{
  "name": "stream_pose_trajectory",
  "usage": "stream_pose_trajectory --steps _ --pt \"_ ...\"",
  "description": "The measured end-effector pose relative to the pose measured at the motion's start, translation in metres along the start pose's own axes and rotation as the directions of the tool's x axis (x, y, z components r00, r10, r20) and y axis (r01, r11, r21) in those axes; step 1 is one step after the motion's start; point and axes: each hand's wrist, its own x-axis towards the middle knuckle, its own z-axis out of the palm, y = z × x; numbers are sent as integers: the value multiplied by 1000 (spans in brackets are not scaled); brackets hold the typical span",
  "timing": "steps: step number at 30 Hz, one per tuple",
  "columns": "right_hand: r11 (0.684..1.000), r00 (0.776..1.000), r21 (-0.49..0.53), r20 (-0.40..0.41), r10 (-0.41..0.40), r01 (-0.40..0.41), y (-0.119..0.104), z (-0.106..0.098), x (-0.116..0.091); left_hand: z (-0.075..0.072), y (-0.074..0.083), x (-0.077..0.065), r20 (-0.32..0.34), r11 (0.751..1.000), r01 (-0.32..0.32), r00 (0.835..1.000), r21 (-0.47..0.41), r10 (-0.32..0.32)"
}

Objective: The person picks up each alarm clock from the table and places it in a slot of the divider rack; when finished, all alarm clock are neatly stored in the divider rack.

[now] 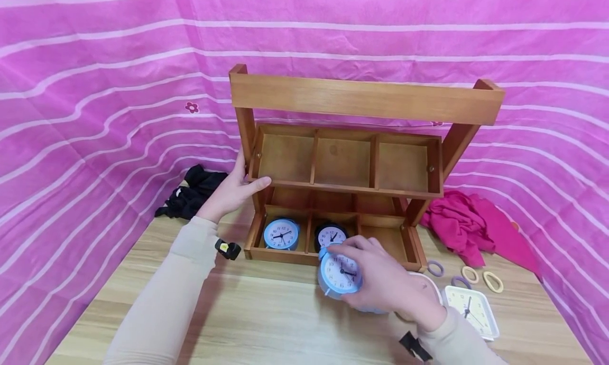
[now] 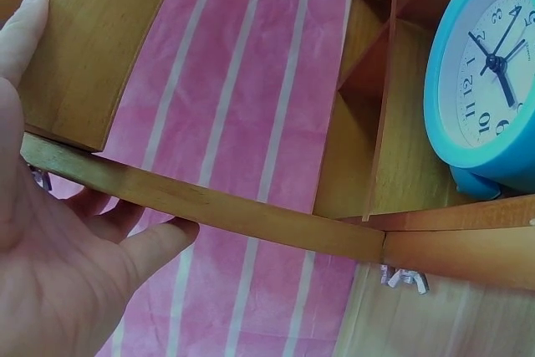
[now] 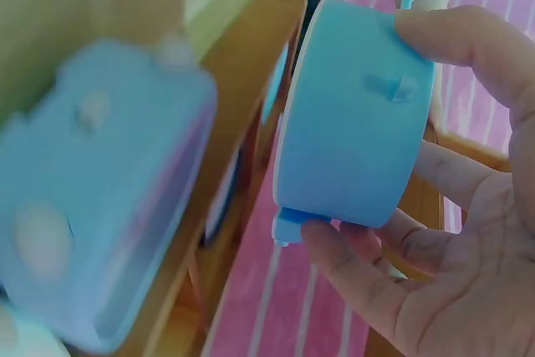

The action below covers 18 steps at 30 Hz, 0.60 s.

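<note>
A light-blue alarm clock [image 1: 340, 272] with a round white dial is gripped in my right hand [image 1: 380, 275], in front of the rack's lower tray. The right wrist view shows my thumb and fingers round the blue case [image 3: 355, 114]. My left hand [image 1: 233, 190] holds the left side of the wooden rack [image 1: 366, 96], thumb across the upper tray's front edge, other fingers at the post [image 2: 201, 198]. In the lower tray, a blue alarm clock [image 1: 281, 234] stands in the left compartment. A black alarm clock [image 1: 331, 235] stands in the middle one, partly hidden by the held clock.
A square white clock [image 1: 471, 311] lies at the right, beside a pale rounded item [image 1: 428, 287] partly behind my right forearm. Several hair ties [image 1: 470, 274] lie near a crimson cloth [image 1: 463, 222]. Black cloth [image 1: 190, 193] lies left of the rack. A striped pink curtain [image 1: 333, 37] hangs behind.
</note>
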Motion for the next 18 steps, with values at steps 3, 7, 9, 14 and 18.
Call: stream_pose_trajectory --steps 3,7,9,14,18 --pt "1000 1000 -5 -13 5 -6 10 -11 2 1 -2 2 7 1000 -6 1000 -7 6" --pt "999 998 -41 -55 11 -13 29 -28 3 2 -1 3 10 1000 0 1000 -1 0" --pt "998 998 -58 -63 28 -31 39 -36 4 2 0 2 7 1000 4 1000 3 -4" --pt "994 996 -60 -34 87 -88 64 -49 7 1 2 1 -2 1000 -1 1000 0 1" --pt "990 992 -63 -8 126 -127 82 -50 11 0 0 1 0 1000 -12 1000 -6 12"
